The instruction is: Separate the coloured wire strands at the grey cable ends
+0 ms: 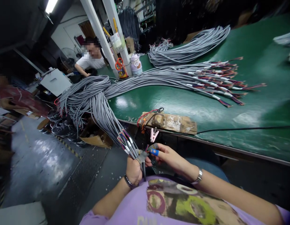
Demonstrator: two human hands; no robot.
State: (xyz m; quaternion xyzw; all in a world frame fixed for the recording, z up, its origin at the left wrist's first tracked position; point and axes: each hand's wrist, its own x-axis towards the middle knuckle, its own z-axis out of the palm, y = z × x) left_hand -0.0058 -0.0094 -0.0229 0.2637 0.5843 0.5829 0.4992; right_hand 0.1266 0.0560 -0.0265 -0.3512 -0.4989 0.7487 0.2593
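Note:
Close to my body, my left hand (134, 168) is closed around the end of a grey cable (144, 170). Tape covers its thumb. My right hand (162, 153) meets it from the right, thumb and forefinger pinched at the thin coloured wires (147, 148) of the cable end. Blue and grey tape wraps these fingers. Beside the left hand, more grey cables (105, 109) hang down off the table, with white sleeves (130, 142) and bare coloured wires near their ends. Just beyond my fingers, a pink clip (154, 135) is fixed at the table edge.
The green table (159, 97) bears a long cable bundle (163, 75) and a coiled one (189, 47). A wooden board (175, 122) with wires lies on the near edge. Scissors (119, 64) and a bottle (136, 64) stand by a post. A person (92, 57) leans at the far side.

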